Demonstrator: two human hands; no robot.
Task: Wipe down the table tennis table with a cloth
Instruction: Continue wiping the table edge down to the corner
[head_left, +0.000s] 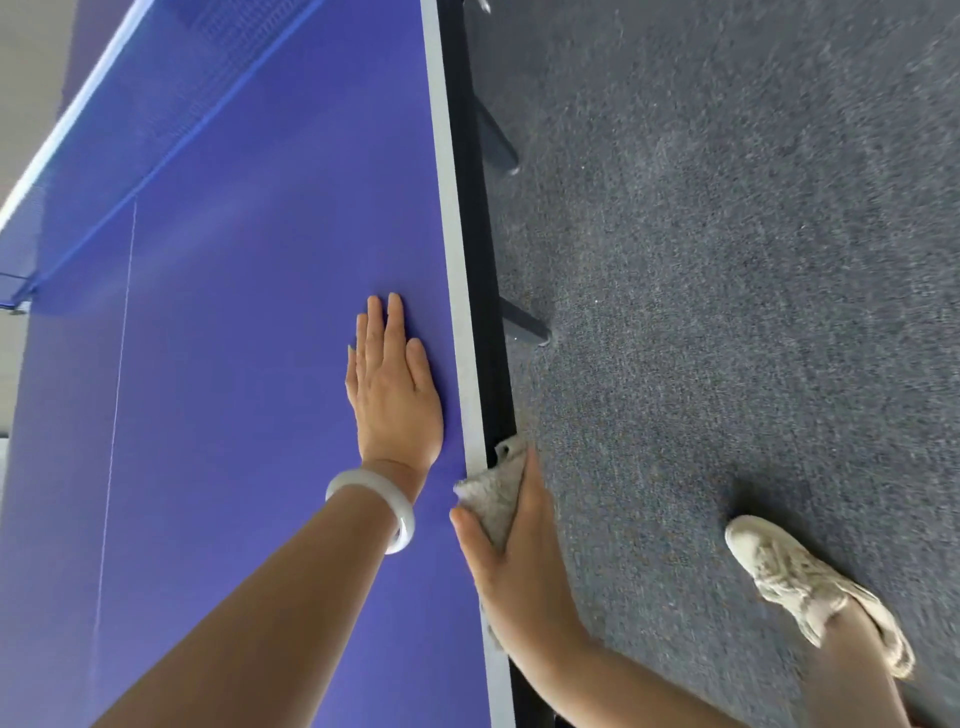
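Now wiping along the table tennis table's (249, 364) side edge.

My right hand (511, 566) grips the grey cloth (496, 491) against the white border line (457, 291) and dark rim; my left hand (392, 389) lies flat and open just beside it, bangle (379, 499) on wrist. Blue surface runs clear up to the net (156, 98); carpet (727, 260) lies beyond the edge.

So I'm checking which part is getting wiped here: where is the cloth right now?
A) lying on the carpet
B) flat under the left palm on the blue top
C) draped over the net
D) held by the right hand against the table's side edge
D: the right hand presses the cloth against the table's edge, while the left hand lies flat and bare on the blue top.
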